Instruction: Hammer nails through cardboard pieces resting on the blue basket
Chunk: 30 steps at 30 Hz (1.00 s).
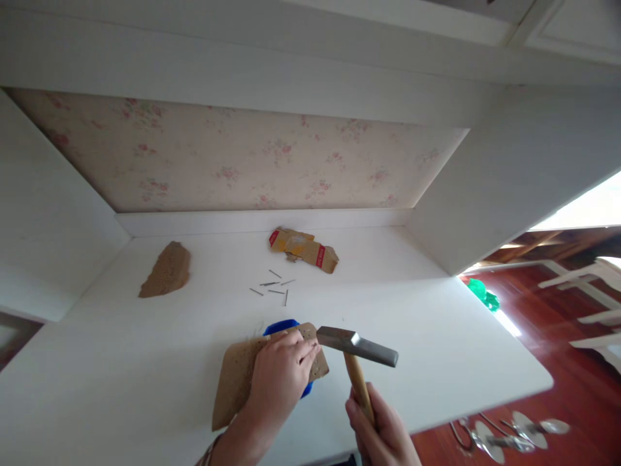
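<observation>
My right hand (381, 427) is wrapped round the wooden handle of a hammer (356, 343). The hammer's metal head is raised, one end close to the fingertips of my left hand (286, 366). That left hand rests on a piece of brown cardboard (237, 375) pricked with several small holes, its thumb and fingers pinched near the right end. Whatever they pinch is too small to make out. Under the cardboard a blue container (281, 326) shows at the back and right edges. Several loose nails (270, 283) lie on the white surface beyond.
A torn brown cardboard piece (167, 268) lies at the back left of the white desk (436, 330). A torn yellow and red packet (305, 249) lies near the back wall. White side panels stand left and right. Past the desk's right edge is a reddish floor (533, 336) with white chair legs.
</observation>
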Each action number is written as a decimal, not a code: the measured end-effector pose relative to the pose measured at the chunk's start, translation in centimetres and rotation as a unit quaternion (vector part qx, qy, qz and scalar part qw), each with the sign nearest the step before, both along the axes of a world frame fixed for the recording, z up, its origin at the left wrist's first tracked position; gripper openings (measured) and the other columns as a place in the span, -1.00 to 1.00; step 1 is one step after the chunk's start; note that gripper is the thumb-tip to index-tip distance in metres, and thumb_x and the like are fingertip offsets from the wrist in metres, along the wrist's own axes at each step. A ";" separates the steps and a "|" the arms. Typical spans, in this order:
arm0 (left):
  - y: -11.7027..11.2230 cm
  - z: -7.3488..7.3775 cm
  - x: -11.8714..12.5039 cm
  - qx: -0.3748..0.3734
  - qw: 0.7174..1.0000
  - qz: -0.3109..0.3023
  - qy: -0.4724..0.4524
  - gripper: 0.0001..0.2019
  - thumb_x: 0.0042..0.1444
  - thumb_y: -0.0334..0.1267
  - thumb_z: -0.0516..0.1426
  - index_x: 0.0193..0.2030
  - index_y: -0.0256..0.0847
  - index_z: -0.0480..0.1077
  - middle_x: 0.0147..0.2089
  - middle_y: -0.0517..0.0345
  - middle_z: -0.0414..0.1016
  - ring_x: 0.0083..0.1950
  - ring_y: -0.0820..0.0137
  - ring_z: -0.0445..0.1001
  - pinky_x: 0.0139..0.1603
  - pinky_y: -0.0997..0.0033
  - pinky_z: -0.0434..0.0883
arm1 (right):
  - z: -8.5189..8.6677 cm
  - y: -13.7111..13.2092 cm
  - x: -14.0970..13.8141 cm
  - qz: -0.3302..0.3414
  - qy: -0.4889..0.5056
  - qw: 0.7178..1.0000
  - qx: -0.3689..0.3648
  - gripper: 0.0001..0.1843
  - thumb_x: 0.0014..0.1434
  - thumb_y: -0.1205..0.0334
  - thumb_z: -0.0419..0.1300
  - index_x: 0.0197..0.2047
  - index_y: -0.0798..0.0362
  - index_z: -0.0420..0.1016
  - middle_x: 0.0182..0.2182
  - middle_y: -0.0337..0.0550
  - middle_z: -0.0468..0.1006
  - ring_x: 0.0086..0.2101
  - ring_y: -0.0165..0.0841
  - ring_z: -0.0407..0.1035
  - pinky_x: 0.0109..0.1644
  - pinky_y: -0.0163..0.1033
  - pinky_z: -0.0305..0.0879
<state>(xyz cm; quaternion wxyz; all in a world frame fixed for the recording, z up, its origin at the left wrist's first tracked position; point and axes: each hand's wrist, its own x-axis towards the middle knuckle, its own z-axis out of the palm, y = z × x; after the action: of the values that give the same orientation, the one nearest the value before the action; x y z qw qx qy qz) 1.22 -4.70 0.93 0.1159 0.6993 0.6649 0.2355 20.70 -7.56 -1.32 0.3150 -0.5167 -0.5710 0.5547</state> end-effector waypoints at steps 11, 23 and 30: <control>-0.1 -0.4 0.1 0.028 0.999 0.007 0.024 -0.75 0.29 -0.23 0.08 -0.36 -0.08 0.53 -0.41 0.19 0.49 -0.30 0.38 0.47 -0.23 0.38 0.33 | -0.4 0.2 0.3 0.012 -0.044 0.998 0.046 -0.56 0.25 -0.18 0.06 -0.44 -0.01 0.19 -0.64 -0.45 0.04 -0.62 -0.49 -0.05 -0.59 -0.34 -0.11; -0.7 0.1 0.5 0.020 0.999 -0.007 0.049 -0.77 0.30 -0.30 0.04 -0.23 -0.13 0.54 -0.30 0.10 0.48 -0.21 0.29 0.47 -0.12 0.24 0.40 | 1.0 0.6 0.4 0.027 -0.058 0.997 0.033 -0.55 0.23 -0.21 0.08 -0.45 -0.02 0.21 -0.63 -0.45 -0.01 -0.61 -0.48 -0.09 -0.58 -0.33 -0.15; -1.7 -0.3 1.1 0.029 0.995 -0.008 0.091 -0.76 0.31 -0.34 0.00 -0.15 -0.19 0.51 -0.26 0.06 0.46 -0.19 0.24 0.44 -0.09 0.15 0.41 | 1.0 0.8 0.3 0.043 -0.085 0.993 0.072 -0.57 0.25 -0.16 0.09 -0.46 0.00 0.24 -0.62 -0.43 0.03 -0.57 -0.46 -0.06 -0.51 -0.31 -0.10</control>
<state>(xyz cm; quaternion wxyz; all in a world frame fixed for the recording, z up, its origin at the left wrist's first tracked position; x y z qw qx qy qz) 2.34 -6.40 0.68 0.0368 0.7260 0.6601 0.1893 21.00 -6.80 -0.33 0.2774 -0.5128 -0.6563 0.4789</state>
